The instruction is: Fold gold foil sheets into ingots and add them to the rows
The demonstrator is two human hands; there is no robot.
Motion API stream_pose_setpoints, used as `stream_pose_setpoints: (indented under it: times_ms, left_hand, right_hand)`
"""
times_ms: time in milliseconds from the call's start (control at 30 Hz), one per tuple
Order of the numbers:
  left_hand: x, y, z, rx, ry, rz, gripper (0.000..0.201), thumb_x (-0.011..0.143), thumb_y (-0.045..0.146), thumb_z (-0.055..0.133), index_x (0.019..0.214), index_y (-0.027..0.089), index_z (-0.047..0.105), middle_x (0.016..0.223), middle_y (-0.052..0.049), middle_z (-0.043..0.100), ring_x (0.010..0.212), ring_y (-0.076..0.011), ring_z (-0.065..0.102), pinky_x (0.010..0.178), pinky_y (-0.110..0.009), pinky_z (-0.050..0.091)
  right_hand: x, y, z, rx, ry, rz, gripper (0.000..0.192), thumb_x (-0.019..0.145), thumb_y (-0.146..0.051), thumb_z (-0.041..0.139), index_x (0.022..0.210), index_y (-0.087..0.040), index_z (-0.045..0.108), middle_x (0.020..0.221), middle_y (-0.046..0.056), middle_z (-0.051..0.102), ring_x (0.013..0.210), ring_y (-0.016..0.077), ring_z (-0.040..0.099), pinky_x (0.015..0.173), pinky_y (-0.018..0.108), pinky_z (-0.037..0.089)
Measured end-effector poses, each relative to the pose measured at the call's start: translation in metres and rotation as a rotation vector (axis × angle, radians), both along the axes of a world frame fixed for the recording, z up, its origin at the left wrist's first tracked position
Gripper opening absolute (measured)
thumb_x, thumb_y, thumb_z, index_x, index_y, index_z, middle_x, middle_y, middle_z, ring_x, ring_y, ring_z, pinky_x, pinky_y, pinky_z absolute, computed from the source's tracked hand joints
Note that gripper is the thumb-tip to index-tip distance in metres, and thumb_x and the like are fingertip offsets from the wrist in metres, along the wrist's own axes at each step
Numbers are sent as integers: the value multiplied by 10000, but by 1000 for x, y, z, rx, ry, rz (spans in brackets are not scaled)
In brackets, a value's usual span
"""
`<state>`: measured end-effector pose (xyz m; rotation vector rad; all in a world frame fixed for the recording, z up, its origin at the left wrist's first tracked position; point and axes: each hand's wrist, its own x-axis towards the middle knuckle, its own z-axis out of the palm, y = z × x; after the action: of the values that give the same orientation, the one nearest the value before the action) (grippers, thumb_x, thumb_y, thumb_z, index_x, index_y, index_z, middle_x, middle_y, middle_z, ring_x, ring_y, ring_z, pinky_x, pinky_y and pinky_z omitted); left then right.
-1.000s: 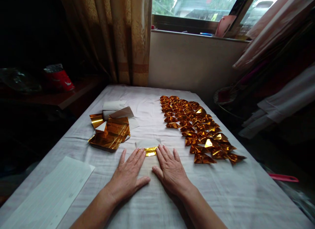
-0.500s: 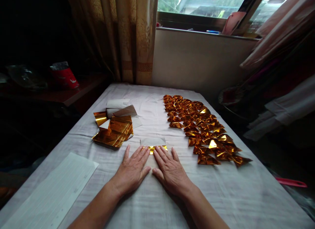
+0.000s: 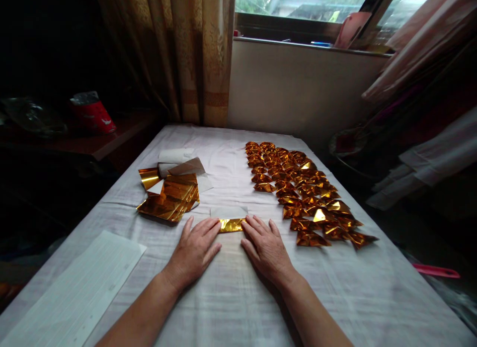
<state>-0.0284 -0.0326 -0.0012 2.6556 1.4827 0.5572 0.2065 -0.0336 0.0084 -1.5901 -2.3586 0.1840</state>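
A sheet of gold foil paper lies in front of me, its near edge folded over into a shiny strip and its pale back showing beyond. My left hand rests flat with its fingertips on the strip's left end. On the right end lie the fingertips of my right hand, fingers stretched out. To the left is a loose pile of gold foil sheets, some with the pale side up. Rows of folded gold foil pieces cover the right side of the table.
A white cloth covers the table. A lined paper sheet lies at the left front. Beyond the left edge, a red container stands on a dark shelf. Clothes hang at the right, and a curtain hangs behind.
My hands have slid apart along the folded strip, from its middle out to its two ends, uncovering more gold between them. The view has shifted slightly.
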Motion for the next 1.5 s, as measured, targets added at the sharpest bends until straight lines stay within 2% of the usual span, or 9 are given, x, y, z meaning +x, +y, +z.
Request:
stream_pose_setpoints:
  times_ms: [133,267,400,533,667,833,967,1233,1500]
  left_hand:
    - [-3,8,4,42,-97,51,308,957,273,522,1248,226,615,1286,-80,657,1211,-246,569,1140,-525,243]
    - [-3,12,10,52,-145,53,225,934,272,576,1137,256,673,1168,-37,707,1119,-231,612,1115,-509,273]
    - [0,12,13,87,-147,53,167,932,275,584,1056,260,694,1087,-16,723,1038,-207,636,1116,-484,274]
    - [6,10,15,125,-129,45,146,936,286,581,1025,253,692,1037,-8,729,1045,-217,625,1136,-497,231]
    - [11,6,18,105,-133,24,146,931,313,588,1022,252,685,1029,-13,726,1048,-224,614,1159,-521,177]
    - [10,1,23,28,-131,-3,187,885,356,651,1056,288,688,1060,-4,714,1106,-236,588,1177,-548,140]
    - [9,1,23,2,-140,-11,161,888,326,647,1037,296,697,1061,1,719,1108,-231,590,1182,-553,143]
    - [12,7,23,19,-160,-10,132,940,314,583,988,284,702,962,21,721,956,-183,630,1179,-528,164]
    - [15,9,22,31,-138,-12,215,977,347,510,899,252,686,895,16,718,925,-182,626,1169,-519,176]
  right_hand:
    - [3,2,-4,43,29,18,411,947,-287,510,1352,-229,545,1452,107,521,1369,283,449,1117,575,304]
    - [2,4,-8,117,22,13,394,931,-279,531,1314,-195,572,1442,129,529,1351,310,462,1099,574,330]
    - [-6,4,-7,273,52,34,342,915,-237,534,1242,-188,622,1434,143,531,1339,328,458,1097,579,325]
    - [-17,3,-1,351,157,138,269,929,-218,533,1166,-213,661,1315,102,629,1200,266,553,1009,453,442]
    - [-24,0,5,256,221,215,244,937,-200,524,1129,-219,673,1168,69,693,1034,213,611,908,354,506]
    - [-23,1,9,137,241,180,268,917,-188,531,1139,-227,675,1182,64,689,1103,218,600,958,365,490]
    - [-21,2,7,123,255,165,269,913,-201,538,1141,-228,678,1181,69,688,1122,214,598,969,367,483]
    - [-23,1,8,101,268,148,272,900,-211,561,1150,-230,666,1200,68,682,1124,226,587,964,377,452]
    - [-32,4,6,127,209,57,124,932,-251,581,947,-261,704,1120,19,712,1044,195,600,866,336,412]
